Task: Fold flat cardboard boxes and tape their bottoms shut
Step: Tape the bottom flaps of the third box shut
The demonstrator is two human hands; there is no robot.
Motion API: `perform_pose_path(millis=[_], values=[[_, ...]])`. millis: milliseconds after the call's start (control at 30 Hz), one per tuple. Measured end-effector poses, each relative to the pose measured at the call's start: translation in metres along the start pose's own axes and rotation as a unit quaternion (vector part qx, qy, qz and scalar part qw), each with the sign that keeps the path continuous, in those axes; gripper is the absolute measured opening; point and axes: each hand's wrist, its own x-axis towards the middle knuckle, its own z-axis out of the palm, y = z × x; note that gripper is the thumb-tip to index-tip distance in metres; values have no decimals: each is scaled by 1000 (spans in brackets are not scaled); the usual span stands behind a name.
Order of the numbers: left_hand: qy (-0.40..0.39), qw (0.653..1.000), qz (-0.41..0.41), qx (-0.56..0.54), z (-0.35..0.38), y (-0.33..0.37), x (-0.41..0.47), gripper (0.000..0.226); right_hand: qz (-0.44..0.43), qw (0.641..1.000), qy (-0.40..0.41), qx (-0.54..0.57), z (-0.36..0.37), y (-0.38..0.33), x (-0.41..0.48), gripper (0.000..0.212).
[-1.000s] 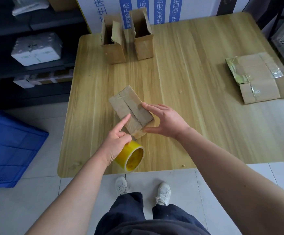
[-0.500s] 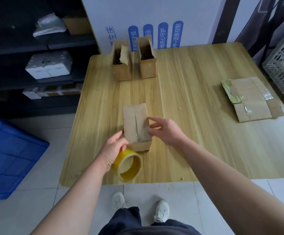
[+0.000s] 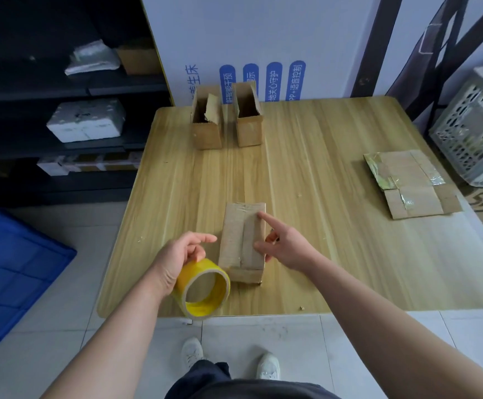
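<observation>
Since the box (image 3: pixel 243 240) is only thin brown cardboard with nothing inside, I judge it light and easy to push away, stiff on its walls but springy at the two bottom flaps, which meet in a seam along its upper face. It lies bottom up on the table (image 3: pixel 335 240), near the front edge, so the good place to hold it is flat on the flaps beside the seam, not on the sides. The right hand (image 3: pixel 289 249) does this: index finger and thumb are spread and press on the right flap, the other fingers bent beside the box wall. The left hand (image 3: pixel 174 260), just left of the box, grips the yellow tape roll (image 3: pixel 202 289) with its opening toward the camera; no free tape end is visible
</observation>
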Motion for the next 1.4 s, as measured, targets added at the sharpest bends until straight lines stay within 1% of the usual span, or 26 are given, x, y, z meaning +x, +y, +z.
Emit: perform_pose_path(millis=[67,133,200,267,367,467,533,600,633,667,700,767,800,867,900,933,1000,1033,1067,1133,1200,1267,1333,1400], values=[[-22,999,13,-30,-3,11,-5,47,-2,1000,3,-16,-1,-4,1,68],[-34,998,18,-57,-3,24,-9,40,-5,1000,6,-22,-3,-6,0,64],[-24,996,12,-82,-2,36,-11,29,-7,999,6,-38,-4,-7,0,64],[-7,994,11,-110,-1,45,-10,24,-11,998,8,-59,-5,-8,0,63],[20,992,31,-123,5,50,-5,15,-19,995,18,-100,-6,-11,-1,60],[35,992,31,-118,15,48,2,12,-24,992,27,-117,-9,-14,-2,55],[34,991,19,-126,19,47,5,13,-28,990,53,-127,-12,-15,-2,51],[40,989,11,-145,23,47,8,12,-45,989,94,-105,-15,-22,-4,39],[47,986,9,-158,25,48,10,12,-59,988,118,-77,-17,-27,-5,29],[54,983,10,-174,27,50,13,11,-70,988,131,-38,-19,-33,-7,17],[58,980,13,-191,30,52,15,11,-76,989,125,1,-22,-39,-11,13],[54,973,18,-225,33,58,22,11,-73,993,78,57,-25,-51,-15,22],[47,969,20,-241,35,62,25,11,-64,994,56,63,-25,-55,-15,26],[40,964,21,-261,34,72,31,10,-50,997,37,37,-24,-62,-11,33],[46,966,25,-255,33,77,33,10,-44,998,36,33,-25,-66,-9,34],[64,972,37,-225,31,80,37,7,-38,997,42,44,-27,-71,-8,34],[115,984,86,-106,25,82,45,2,-25,995,55,76,-37,-79,-5,36],[134,983,113,-53,23,82,49,2,-22,995,64,79,-43,-83,-4,35],[143,980,135,-23,22,82,52,4,-25,995,71,71,-49,-87,-3,33],[141,976,164,-24,26,79,56,9,-40,994,83,64,-56,-93,0,30],[131,972,187,-58,32,78,58,11,-61,991,88,79,-60,-97,5,28],[130,965,193,-119,38,78,59,12,-72,989,87,95,-60,-97,9,22],[142,957,167,-191,43,80,60,11,-74,988,82,108,-61,-95,13,21],[133,947,109,-272,47,82,60,12,-71,989,75,106,-64,-92,18,23]])
